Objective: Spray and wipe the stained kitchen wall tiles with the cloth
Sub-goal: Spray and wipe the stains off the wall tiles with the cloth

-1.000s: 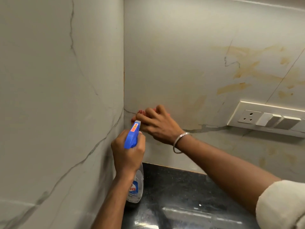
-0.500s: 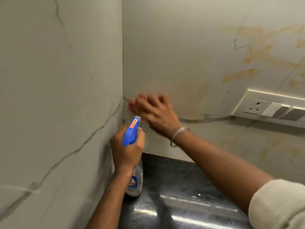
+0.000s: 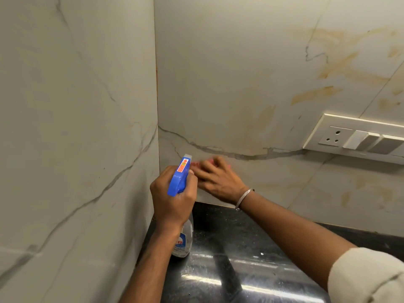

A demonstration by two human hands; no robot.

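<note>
My left hand point(image 3: 172, 197) grips the neck of a clear spray bottle point(image 3: 183, 239) with a blue trigger head point(image 3: 179, 178), held upright near the wall corner. My right hand point(image 3: 218, 180) presses a red cloth point(image 3: 195, 165) flat against the back wall tile point(image 3: 229, 73), low down beside the corner; only a bit of the cloth shows past the blurred fingers. Yellow-brown stains point(image 3: 314, 95) streak the back wall further right.
A white socket and switch plate point(image 3: 358, 138) sits on the back wall at the right. A glossy black countertop point(image 3: 229, 270) runs below. The marbled side wall point(image 3: 76, 127) closes in on the left.
My right hand with the cloth went up the wall and has come back down to just above the counter edge. The left hand and bottle stay about where they were.
</note>
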